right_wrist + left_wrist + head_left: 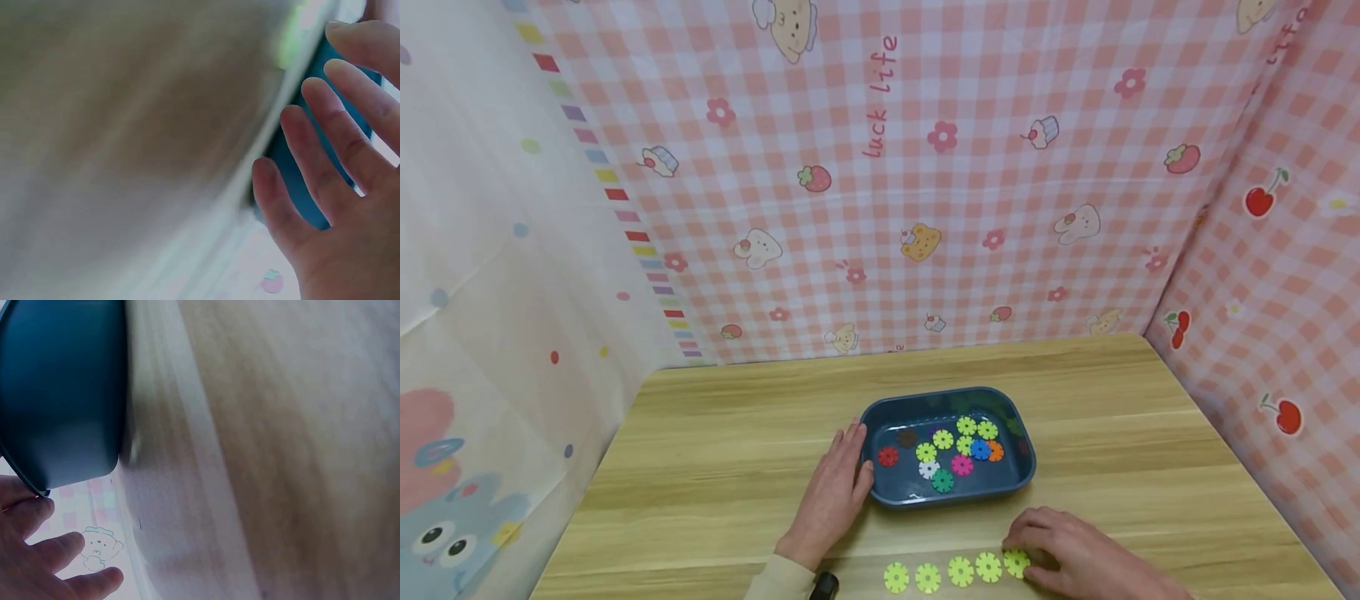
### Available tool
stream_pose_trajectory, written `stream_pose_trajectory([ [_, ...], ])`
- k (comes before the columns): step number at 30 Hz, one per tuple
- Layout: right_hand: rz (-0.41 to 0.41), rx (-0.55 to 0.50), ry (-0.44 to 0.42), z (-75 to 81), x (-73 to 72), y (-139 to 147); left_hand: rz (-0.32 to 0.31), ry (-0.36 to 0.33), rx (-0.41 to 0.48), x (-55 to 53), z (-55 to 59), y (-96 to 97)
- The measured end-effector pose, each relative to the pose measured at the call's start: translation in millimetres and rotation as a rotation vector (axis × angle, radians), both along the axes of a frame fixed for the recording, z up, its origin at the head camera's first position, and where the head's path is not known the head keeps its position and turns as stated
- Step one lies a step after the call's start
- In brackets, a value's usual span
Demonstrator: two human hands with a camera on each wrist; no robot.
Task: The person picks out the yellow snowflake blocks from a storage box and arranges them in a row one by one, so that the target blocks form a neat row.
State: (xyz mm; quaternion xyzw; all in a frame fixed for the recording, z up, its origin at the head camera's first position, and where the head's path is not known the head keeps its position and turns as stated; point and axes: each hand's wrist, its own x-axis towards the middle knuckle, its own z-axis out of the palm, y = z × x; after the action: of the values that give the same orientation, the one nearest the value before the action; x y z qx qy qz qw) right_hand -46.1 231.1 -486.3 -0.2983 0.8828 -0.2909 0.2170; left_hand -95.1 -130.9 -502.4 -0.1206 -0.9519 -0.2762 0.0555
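Observation:
A dark blue tray on the wooden table holds several small notched plastic discs, among them a red disc, a white disc and a pink disc. My left hand rests against the tray's left side, fingers extended along the rim; the left wrist view shows its fingertips at the tray edge. In front of the tray, several yellow-green discs lie in a row. My right hand is at the row's right end, its fingers touching the last yellow-green disc. In the right wrist view, those fingers are spread apart.
The wooden table reaches back to a pink checked cloth. Another patterned cloth hangs on the right, and a white dotted one on the left. A black band sits at the left wrist.

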Motion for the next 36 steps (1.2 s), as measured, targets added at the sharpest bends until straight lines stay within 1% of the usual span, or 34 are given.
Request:
stream_pose_trajectory([
  [2,0.0,-0.014,0.004,6.7,-1.0,-1,0.0,0.0,-0.002,-0.2,-0.1,-0.1],
  [4,-0.001,-0.035,0.034,14.9,-2.3,-3,-0.001,-0.001,-0.002,-0.3,-0.3,-0.1],
  [5,0.003,-0.046,0.072,19.2,-3.1,-4,-0.001,0.0,-0.001,-0.3,-0.4,-0.1],
  [7,0.016,-0.072,0.178,27.5,-5.2,-7,-0.001,0.001,-0.001,-0.5,-0.7,-0.3],
  [11,0.015,-0.129,0.406,41.0,-11.5,-12,0.0,-0.001,-0.003,-0.6,-1.2,-0.4],
  [16,0.005,-0.214,0.56,50.5,-25.7,-18,0.002,-0.009,-0.004,-0.4,-1.0,-0.2],
  [18,0.007,-0.238,0.605,53.0,-33.3,-21,0.002,-0.008,-0.003,-0.4,-0.7,-0.1],
  [20,0.003,-0.244,0.627,55.9,-41.0,-23,0.002,-0.007,-0.003,-0.5,-0.4,-0.1],
  [22,0.002,-0.237,0.63,59.2,-48.7,-26,0.002,-0.006,-0.005,-0.7,-0.2,-0.2],
  [30,-0.006,-0.149,0.534,73.0,-75.1,-44,0.005,-0.013,-0.008,-0.5,0.0,-0.3],
  [36,0.014,-0.091,0.502,74.5,-91.0,-55,-0.001,-0.003,-0.011,-0.5,0.3,-0.2],
])
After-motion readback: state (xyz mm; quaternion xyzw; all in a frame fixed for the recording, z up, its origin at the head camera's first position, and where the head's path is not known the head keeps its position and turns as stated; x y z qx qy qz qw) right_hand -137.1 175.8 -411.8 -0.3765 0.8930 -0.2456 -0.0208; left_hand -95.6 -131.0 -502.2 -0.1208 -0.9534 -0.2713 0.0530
